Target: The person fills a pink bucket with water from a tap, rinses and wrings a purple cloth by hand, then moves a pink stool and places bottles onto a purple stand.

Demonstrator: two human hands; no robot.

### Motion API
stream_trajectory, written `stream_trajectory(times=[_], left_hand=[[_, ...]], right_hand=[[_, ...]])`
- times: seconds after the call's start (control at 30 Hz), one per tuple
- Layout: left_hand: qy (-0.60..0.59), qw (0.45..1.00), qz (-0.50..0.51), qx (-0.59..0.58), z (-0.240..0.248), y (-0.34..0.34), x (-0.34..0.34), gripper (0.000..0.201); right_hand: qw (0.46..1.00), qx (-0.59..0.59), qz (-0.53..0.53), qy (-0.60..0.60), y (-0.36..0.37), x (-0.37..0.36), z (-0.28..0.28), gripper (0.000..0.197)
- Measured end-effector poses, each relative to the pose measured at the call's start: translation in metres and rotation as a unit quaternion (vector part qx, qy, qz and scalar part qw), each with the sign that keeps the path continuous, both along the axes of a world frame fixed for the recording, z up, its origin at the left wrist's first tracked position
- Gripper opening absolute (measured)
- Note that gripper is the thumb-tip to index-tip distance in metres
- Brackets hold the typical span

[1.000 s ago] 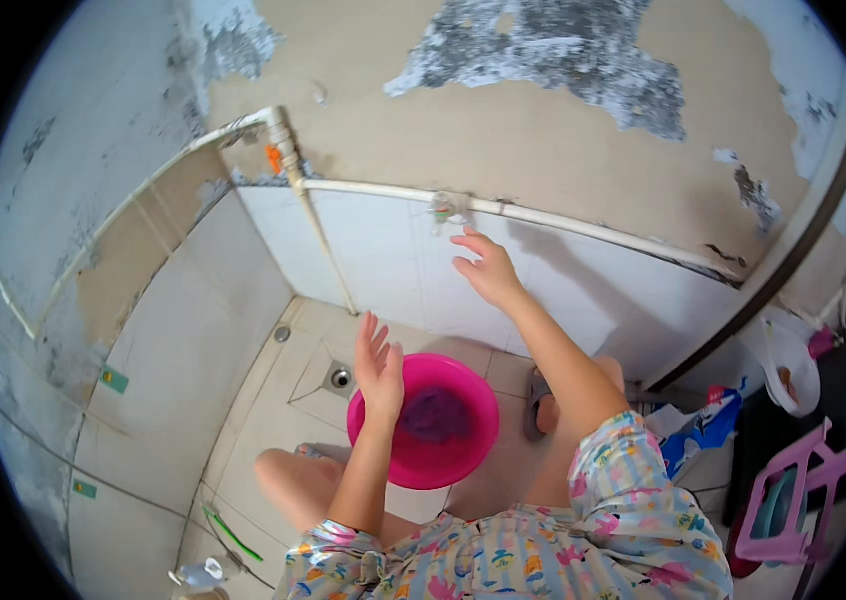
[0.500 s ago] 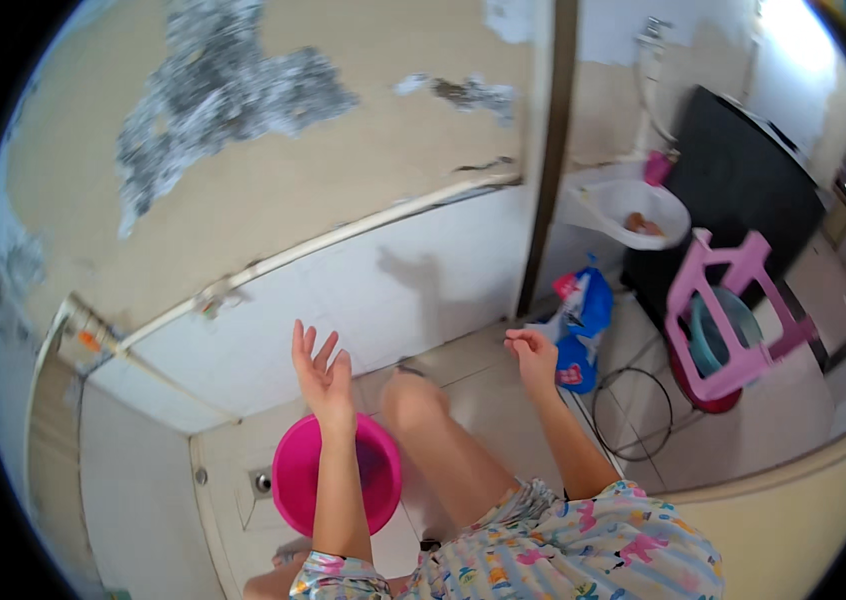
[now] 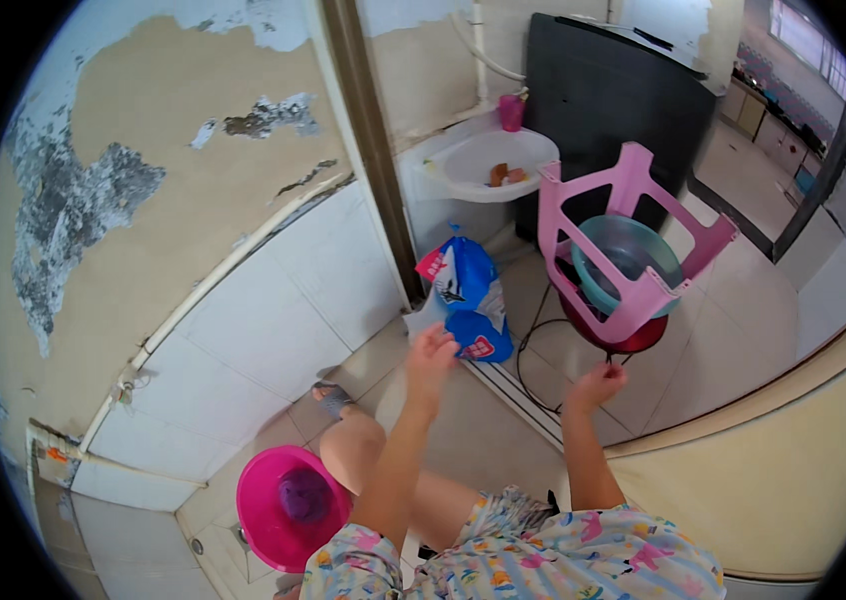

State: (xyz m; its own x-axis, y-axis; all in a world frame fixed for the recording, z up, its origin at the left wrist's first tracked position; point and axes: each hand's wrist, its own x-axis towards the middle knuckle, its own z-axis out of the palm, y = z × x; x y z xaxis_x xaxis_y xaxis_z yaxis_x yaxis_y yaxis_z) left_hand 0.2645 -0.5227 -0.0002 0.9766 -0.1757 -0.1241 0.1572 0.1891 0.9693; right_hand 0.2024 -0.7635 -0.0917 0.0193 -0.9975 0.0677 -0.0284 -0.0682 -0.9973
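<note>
Hands (image 3: 431,358) swung rightward, apart, near doorsill's edge (image 3: 520,405).

One wide fisheye camera, worn on the person's head, looks forward and steeply down over the bare left hand (image 3: 430,366) and right hand (image 3: 594,388), both near, toward the white wall-mounted washbasin (image 3: 465,168) and pink plastic stool (image 3: 633,311) farther off; straight edges bend near its dark round rim.

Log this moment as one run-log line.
left hand: raised, overlapping blue plastic bag in view | right hand: curled, appears below pink plastic stool | magenta basin: purple cloth inside
</note>
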Motion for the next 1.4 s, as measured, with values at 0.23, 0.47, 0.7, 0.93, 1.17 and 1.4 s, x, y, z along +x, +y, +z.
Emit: stream_trajectory(times=[0.23,0.47,0.7,0.93,1.17,1.4], left_hand=[[0.196,0.960,-0.138,-0.146,-0.046,-0.125,-0.002,0.051],[0.324,0.912,-0.154,-0.200,-0.076,-0.205,0.011,0.051],[0.320,0.890,-0.166,-0.281,-0.061,-0.228,0.008,0.034],[0.330,0.896,-0.104,-0.280,-0.057,-0.224,0.012,0.032],[0.332,0.905,-0.084,-0.254,-0.035,-0.182,-0.001,0.038],[0.287,0.937,-0.086,-0.180,-0.039,-0.128,-0.027,0.033]], right_hand=[[0.949,0.201,0.000,-0.245,-0.076,-0.010,-0.004,0.041],[0.929,0.282,0.064,-0.232,-0.073,-0.018,0.004,0.050],[0.917,0.283,0.135,-0.245,-0.082,-0.036,0.012,0.055],[0.907,0.327,0.153,-0.219,-0.083,-0.040,0.016,0.050],[0.921,0.343,0.090,-0.162,-0.074,-0.042,0.018,0.047],[0.839,0.324,0.270,-0.343,-0.073,-0.064,-0.018,0.042]])
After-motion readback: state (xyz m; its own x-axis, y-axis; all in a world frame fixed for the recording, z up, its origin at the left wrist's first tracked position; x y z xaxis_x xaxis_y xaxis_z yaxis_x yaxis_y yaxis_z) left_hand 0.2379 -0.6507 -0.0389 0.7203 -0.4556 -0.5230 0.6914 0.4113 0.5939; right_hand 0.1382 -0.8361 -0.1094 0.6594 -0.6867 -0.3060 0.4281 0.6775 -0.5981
